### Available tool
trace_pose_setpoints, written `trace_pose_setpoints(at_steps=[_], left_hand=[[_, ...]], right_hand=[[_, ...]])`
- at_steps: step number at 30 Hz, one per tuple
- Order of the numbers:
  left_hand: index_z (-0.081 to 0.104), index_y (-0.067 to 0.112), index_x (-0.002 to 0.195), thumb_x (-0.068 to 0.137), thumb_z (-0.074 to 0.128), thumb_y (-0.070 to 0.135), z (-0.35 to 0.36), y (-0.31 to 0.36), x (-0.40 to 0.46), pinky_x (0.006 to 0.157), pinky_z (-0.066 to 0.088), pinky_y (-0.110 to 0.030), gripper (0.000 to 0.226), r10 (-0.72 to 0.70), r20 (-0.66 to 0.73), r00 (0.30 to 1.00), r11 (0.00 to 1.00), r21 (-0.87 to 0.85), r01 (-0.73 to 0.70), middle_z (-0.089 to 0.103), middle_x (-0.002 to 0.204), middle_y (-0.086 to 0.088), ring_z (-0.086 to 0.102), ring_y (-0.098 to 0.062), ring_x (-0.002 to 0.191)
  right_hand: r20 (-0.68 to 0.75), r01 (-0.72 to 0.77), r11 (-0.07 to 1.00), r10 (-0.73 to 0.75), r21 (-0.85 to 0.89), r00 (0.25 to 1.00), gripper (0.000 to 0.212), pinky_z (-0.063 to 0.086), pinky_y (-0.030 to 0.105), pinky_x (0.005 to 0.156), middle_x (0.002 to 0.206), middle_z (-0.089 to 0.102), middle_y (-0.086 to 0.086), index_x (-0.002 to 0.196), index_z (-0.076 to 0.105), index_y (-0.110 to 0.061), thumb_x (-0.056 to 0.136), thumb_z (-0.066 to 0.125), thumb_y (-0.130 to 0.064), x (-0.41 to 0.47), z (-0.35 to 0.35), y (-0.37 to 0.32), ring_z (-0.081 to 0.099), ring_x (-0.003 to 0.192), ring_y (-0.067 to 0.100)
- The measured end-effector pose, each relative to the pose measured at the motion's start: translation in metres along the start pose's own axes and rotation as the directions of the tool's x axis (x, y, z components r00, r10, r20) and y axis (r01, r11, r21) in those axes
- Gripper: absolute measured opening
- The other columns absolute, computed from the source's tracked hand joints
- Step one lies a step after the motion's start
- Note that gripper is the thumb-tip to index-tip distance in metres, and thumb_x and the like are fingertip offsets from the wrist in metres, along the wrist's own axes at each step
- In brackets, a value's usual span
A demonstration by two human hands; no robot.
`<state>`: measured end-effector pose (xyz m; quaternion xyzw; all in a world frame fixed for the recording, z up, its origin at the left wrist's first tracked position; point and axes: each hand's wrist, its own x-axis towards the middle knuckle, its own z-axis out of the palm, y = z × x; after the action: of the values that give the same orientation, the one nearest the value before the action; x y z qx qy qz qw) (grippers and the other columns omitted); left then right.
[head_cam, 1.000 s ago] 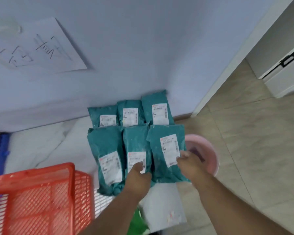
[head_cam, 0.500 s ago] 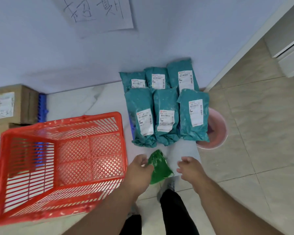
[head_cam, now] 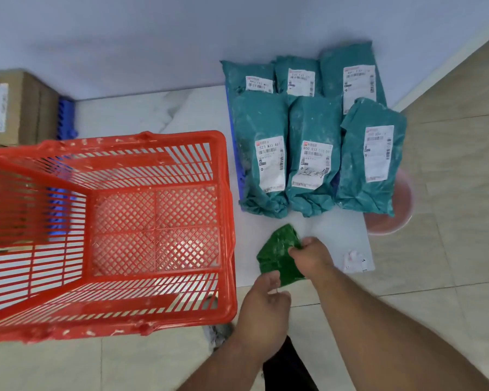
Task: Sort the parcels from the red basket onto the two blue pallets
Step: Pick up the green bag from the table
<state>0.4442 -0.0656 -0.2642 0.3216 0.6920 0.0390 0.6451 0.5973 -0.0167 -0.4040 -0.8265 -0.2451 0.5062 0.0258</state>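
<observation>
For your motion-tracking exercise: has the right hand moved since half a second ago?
Yes. The right hand has moved left onto the green bag, which it now pinches, judged against the teal parcels.

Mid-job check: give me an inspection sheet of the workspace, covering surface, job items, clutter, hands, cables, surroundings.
Surface: tiled floor, white marble strip by the wall.
Job's things: red basket holds no parcels; six teal parcels in two rows cover the right blue pallet; cardboard boxes sit on the left blue pallet.
Clutter: green bag on a white sheet; pink basin partly under a parcel; crumpled scrap.
Grippers: right hand pinches the green bag; left hand loosely curled beside it, holding nothing.
Cables: nothing seen.
Surroundings: pale blue wall.
</observation>
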Motion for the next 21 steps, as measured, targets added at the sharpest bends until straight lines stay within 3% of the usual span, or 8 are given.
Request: trace_pose_setpoints(at_steps=[2,5,8,12,14,16,18,21], left_hand=[[0.051,0.023,0.145,0.104,0.052,0.012,-0.003,0.003,0.007,0.084,0.045,-0.005,0.043,0.012,-0.031,0.999,1.000,0.001,-0.012,0.060,0.130,0.013,0.062,0.000,0.104],[0.051,0.022,0.147,0.103,0.054,0.015,-0.001,0.007,0.012,0.110,0.046,-0.027,0.045,0.002,-0.061,0.998,0.999,-0.041,-0.005,0.060,0.137,0.009,0.062,-0.013,0.125],[0.054,0.023,0.143,0.101,0.058,0.016,0.006,0.011,0.004,0.114,0.048,-0.038,0.043,-0.001,-0.077,0.997,0.996,-0.087,-0.006,0.062,0.132,0.010,0.062,-0.016,0.126],[0.056,0.028,0.140,0.099,0.060,0.020,-0.003,0.025,-0.036,0.112,0.049,-0.041,0.041,0.042,-0.092,0.995,0.997,-0.059,-0.047,0.062,0.133,0.011,0.064,-0.019,0.124],[0.059,0.030,0.133,0.098,0.062,0.021,-0.015,0.032,-0.060,0.108,0.052,-0.039,0.036,0.081,-0.111,0.990,0.995,-0.052,-0.087,0.064,0.133,0.008,0.067,-0.018,0.119],[0.060,0.028,0.129,0.099,0.063,0.020,-0.034,0.045,-0.089,0.090,0.055,-0.019,0.031,0.142,-0.154,0.978,0.989,-0.022,-0.147,0.065,0.132,0.006,0.069,-0.010,0.101],[0.057,0.018,0.138,0.099,0.067,0.021,-0.058,0.058,-0.119,0.075,0.047,-0.003,0.041,0.195,-0.180,0.964,0.980,-0.004,-0.199,0.062,0.135,0.004,0.065,-0.004,0.101],[0.045,0.018,0.151,0.086,0.082,0.038,-0.093,0.067,-0.160,0.111,0.047,-0.028,0.078,0.277,-0.123,0.953,0.958,-0.041,-0.284,0.054,0.147,0.006,0.053,-0.012,0.134]], right_hand=[[-0.047,-0.005,0.999,0.003,-0.050,0.999,0.043,0.058,0.037,0.085,0.114,0.074,0.008,0.122,0.064,-0.016,0.087,0.074,-0.038,0.014,0.007,0.008,0.072,0.102,0.032],[-0.011,0.030,0.999,-0.031,-0.035,0.999,0.018,0.061,0.039,0.089,0.100,0.076,0.005,0.100,0.071,-0.019,0.088,0.074,-0.032,0.011,0.003,0.008,0.073,0.094,0.029],[-0.007,0.061,0.992,-0.061,0.111,0.998,0.012,0.059,0.036,0.078,0.082,0.071,0.003,0.078,0.066,-0.020,0.083,0.075,-0.024,-0.019,-0.016,0.004,0.071,0.083,0.025],[0.004,0.173,0.950,-0.180,0.259,0.984,0.022,0.041,0.035,0.062,0.073,0.058,0.010,0.077,0.057,-0.010,0.086,0.073,-0.020,-0.090,-0.062,-0.007,0.056,0.069,0.025],[0.026,0.171,0.900,-0.198,0.400,0.980,0.019,0.049,0.039,0.067,0.081,0.068,0.016,0.087,0.063,-0.005,0.088,0.073,-0.021,-0.131,-0.090,-0.011,0.066,0.076,0.032],[0.079,0.143,0.824,-0.221,0.549,0.972,0.015,0.059,0.051,0.089,0.099,0.079,0.020,0.100,0.071,-0.006,0.091,0.072,-0.018,-0.171,-0.114,-0.018,0.075,0.097,0.039],[0.140,0.114,0.735,-0.276,0.668,0.951,0.013,0.054,0.061,0.103,0.108,0.080,0.024,0.107,0.072,-0.006,0.096,0.067,-0.010,-0.214,-0.131,-0.029,0.075,0.103,0.041],[0.236,0.097,0.657,-0.400,0.747,0.886,0.025,0.051,0.066,0.104,0.116,0.077,0.029,0.121,0.070,-0.002,0.099,0.061,-0.004,-0.278,-0.141,-0.050,0.073,0.109,0.046]])
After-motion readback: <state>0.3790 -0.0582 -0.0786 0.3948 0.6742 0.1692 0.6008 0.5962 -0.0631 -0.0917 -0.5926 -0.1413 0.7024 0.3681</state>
